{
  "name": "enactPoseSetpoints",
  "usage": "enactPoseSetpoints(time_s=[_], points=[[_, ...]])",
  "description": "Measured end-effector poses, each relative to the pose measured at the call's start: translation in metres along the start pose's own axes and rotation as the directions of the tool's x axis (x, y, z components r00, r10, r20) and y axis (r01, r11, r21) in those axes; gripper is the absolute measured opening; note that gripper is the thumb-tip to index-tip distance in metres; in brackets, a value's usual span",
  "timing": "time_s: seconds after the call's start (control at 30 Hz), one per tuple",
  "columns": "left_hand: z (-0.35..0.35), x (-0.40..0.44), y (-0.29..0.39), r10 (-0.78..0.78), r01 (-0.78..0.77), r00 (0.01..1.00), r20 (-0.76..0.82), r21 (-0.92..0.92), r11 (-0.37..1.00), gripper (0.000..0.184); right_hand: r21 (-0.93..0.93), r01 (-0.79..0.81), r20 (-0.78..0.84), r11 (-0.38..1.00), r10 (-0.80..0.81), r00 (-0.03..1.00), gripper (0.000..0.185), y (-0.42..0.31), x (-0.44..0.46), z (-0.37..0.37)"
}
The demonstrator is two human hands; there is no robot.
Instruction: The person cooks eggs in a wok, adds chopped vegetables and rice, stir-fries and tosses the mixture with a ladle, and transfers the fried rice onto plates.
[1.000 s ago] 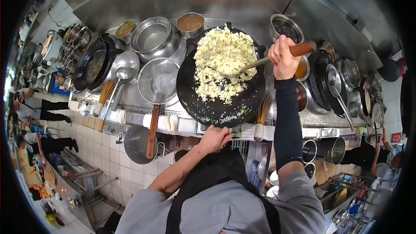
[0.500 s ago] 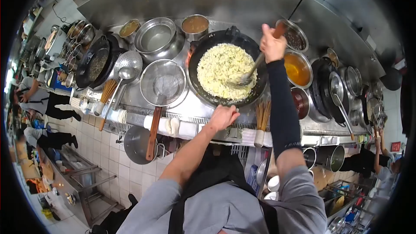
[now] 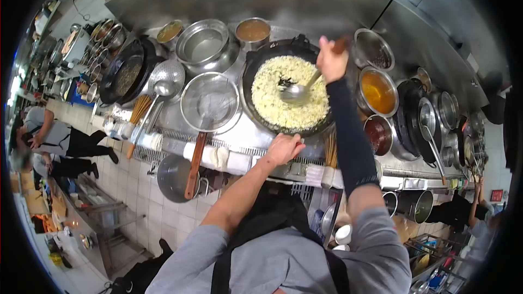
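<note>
A black wok (image 3: 246, 95) stands in front of me, full of pale yellow fried rice (image 3: 267, 104). My left hand (image 3: 285, 149) is closed at the wok's near rim, fingers curled against its edge. Above the wok's right side, my right hand (image 3: 333, 63) is wrapped round the wooden handle of a ladle (image 3: 295, 95). The ladle's metal bowl rests on the rice near the middle, beside a small patch of dark wok bottom. Part of the handle is hidden in my fist.
A wire strainer (image 3: 210, 100) lies left of the wok, and a perforated skimmer (image 3: 168, 76) with another ladle is farther left. A water pot (image 3: 202, 46) stands behind. On the right are an orange liquid bowl (image 3: 377, 91) and a red sauce pot (image 3: 377, 135). People stand far left and right.
The ladle has swept leftward and turned from the right side of the rice to its middle, baring a dark patch. My right hand has shifted slightly left; my left stays at the rim.
</note>
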State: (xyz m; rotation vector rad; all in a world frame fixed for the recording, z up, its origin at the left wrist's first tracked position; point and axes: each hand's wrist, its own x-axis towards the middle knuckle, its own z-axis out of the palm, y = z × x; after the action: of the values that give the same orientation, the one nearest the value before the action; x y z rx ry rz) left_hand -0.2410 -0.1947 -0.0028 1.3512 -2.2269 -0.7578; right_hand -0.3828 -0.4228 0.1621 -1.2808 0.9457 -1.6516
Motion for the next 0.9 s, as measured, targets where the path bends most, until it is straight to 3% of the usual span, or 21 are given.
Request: enactPoseSetpoints(time_s=[0.03,0.07,0.1,0.17,0.2,0.3,0.37,0.43,0.47,0.5,0.57,0.6,0.7,0.73,0.77,0.8,0.9], points=[[0.004,-0.011,0.002,-0.001,0.001,1.000,0.023,-0.012,1.000,0.030,-0.109,0.022,-0.019,0.994,-0.024,1.000,0.041,-0.006,0.009,-0.004],[0.014,-0.012,-0.005,0.021,-0.021,0.999,-0.035,-0.014,1.000,0.030,-0.161,0.045,-0.167,0.986,-0.072,0.983,0.042,-0.007,0.021,-0.002],[0.011,-0.008,-0.007,0.023,-0.024,0.999,-0.044,-0.017,1.000,0.030,-0.212,0.184,-0.217,0.960,-0.230,0.949,0.041,-0.007,0.025,-0.010],[0.008,-0.012,-0.003,0.015,-0.017,0.999,-0.044,-0.036,0.999,0.029,0.118,0.172,-0.291,0.978,-0.132,0.948,0.038,-0.010,-0.004,-0.018],[0.003,-0.011,0.000,-0.017,0.017,1.000,0.002,-0.043,0.999,0.029,-0.161,0.139,-0.258,0.977,-0.177,0.950,0.038,0.035,-0.007,-0.021],[0.006,-0.011,-0.004,0.034,-0.034,0.999,-0.005,-0.031,0.999,0.030,-0.343,0.071,0.018,0.937,-0.069,0.997,0.042,0.012,0.028,0.001],[-0.006,-0.004,0.002,-0.002,0.002,1.000,0.004,-0.036,0.999,0.029,-0.237,0.147,-0.131,0.960,-0.182,0.975,0.048,-0.007,0.040,0.025],[-0.001,-0.013,0.006,0.005,-0.007,0.999,-0.042,-0.055,0.998,0.028,0.010,0.206,-0.234,0.978,-0.199,0.952,0.048,-0.019,0.018,0.034],[-0.005,-0.009,0.004,-0.006,0.005,1.000,-0.022,-0.042,0.999,0.028,0.091,0.224,-0.211,0.970,-0.201,0.957,0.047,-0.008,0.005,0.039],[-0.008,-0.011,0.007,-0.019,0.019,1.000,0.011,-0.036,0.999,0.027,0.001,0.218,-0.204,0.976,-0.213,0.955,0.047,0.019,-0.001,0.050],[-0.011,-0.004,0.009,-0.022,0.022,1.000,0.019,-0.030,0.999,0.027,0.074,-0.016,-0.038,0.997,0.019,0.999,0.047,0.012,0.005,0.054],[-0.008,-0.008,0.008,-0.022,0.023,1.000,0.013,-0.036,0.999,0.027,-0.121,0.070,-0.078,0.990,-0.080,0.994,0.047,0.013,0.015,0.055],[0.001,-0.010,0.001,-0.006,0.005,1.000,-0.029,-0.020,1.000,0.026,0.043,0.088,-0.077,0.995,-0.085,0.993,0.046,-0.058,-0.044,0.070],[0.004,-0.009,-0.002,0.010,-0.010,0.999,-0.052,0.001,1.000,0.026,0.111,0.072,0.001,0.991,-0.072,0.997,0.046,-0.064,-0.070,0.070],[0.008,-0.013,-0.002,0.025,-0.024,0.997,-0.069,0.022,0.999,0.026,0.065,0.096,-0.040,0.993,-0.094,0.995,0.045,-0.003,-0.076,0.067],[-0.001,-0.014,0.007,-0.014,0.013,1.000,-0.025,-0.040,0.999,0.027,0.073,0.030,-0.056,0.997,-0.026,0.998,0.044,0.004,-0.074,0.057],[0.005,-0.016,0.005,0.004,-0.004,0.997,-0.072,-0.005,1.000,0.027,0.171,-0.041,-0.044,0.984,0.049,0.998,0.045,-0.041,-0.053,0.048]])
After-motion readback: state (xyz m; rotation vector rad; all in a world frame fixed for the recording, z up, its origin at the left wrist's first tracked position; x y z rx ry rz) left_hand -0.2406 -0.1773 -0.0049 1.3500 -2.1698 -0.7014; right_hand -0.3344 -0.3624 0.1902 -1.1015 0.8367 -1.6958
